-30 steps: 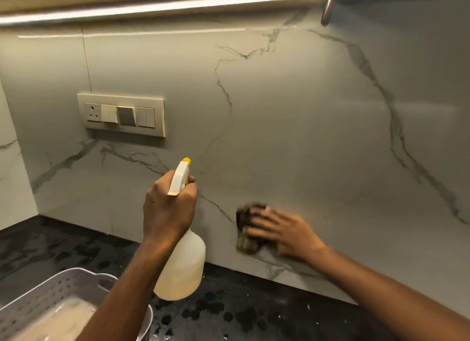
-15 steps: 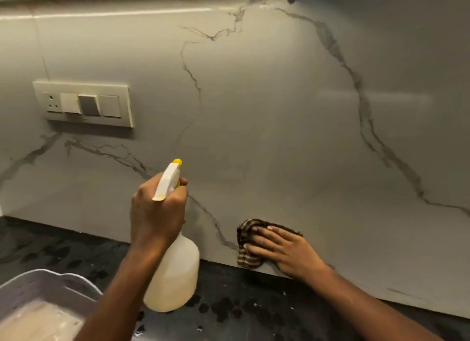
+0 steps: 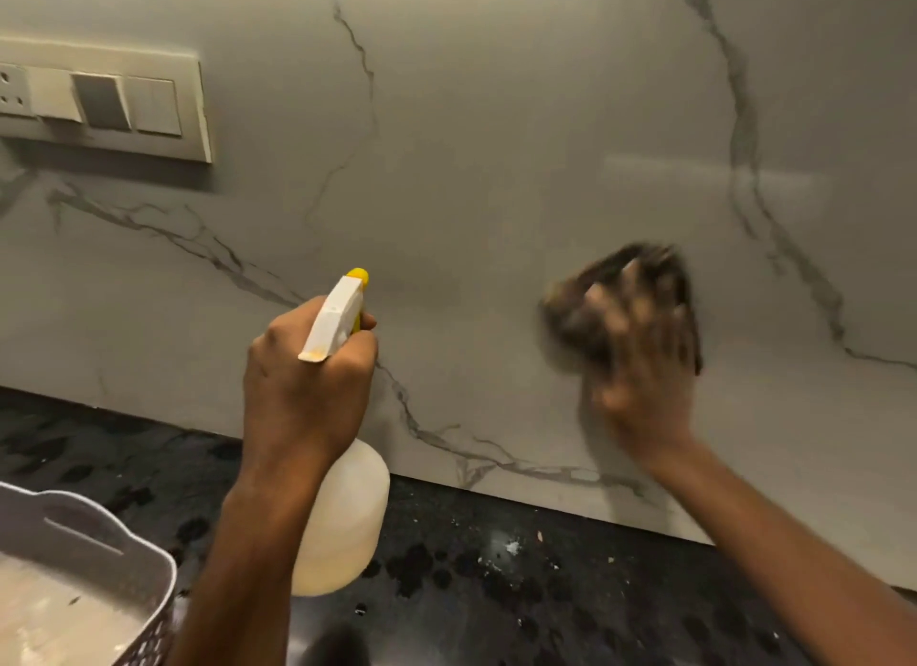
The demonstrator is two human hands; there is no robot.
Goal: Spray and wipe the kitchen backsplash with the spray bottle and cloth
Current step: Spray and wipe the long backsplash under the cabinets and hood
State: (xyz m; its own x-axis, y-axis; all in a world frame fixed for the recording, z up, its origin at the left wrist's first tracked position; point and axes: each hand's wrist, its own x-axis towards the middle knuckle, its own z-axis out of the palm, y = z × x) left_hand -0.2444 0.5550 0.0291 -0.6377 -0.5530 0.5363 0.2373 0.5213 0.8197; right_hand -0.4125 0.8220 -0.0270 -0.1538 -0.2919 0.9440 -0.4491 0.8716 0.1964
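The backsplash [image 3: 496, 159] is pale marble with dark grey veins. My left hand [image 3: 302, 392] grips the neck of a translucent white spray bottle [image 3: 342, 516], whose white trigger head and yellow nozzle point at the wall. The bottle hangs above the counter, a little off the wall. My right hand [image 3: 645, 362] presses a dark checked cloth [image 3: 580, 313] flat against the backsplash, right of the bottle. Hand and cloth are blurred by motion.
A black speckled counter [image 3: 496, 591] runs below the wall, with small crumbs on it. A grey perforated basket [image 3: 124, 566] sits at the lower left. A cream switch and socket plate [image 3: 99, 104] is fixed to the wall at the upper left.
My right hand has swept the cloth up and to the right, away from the wall's bottom edge. The view has shifted closer to the wall. My left hand still holds the bottle.
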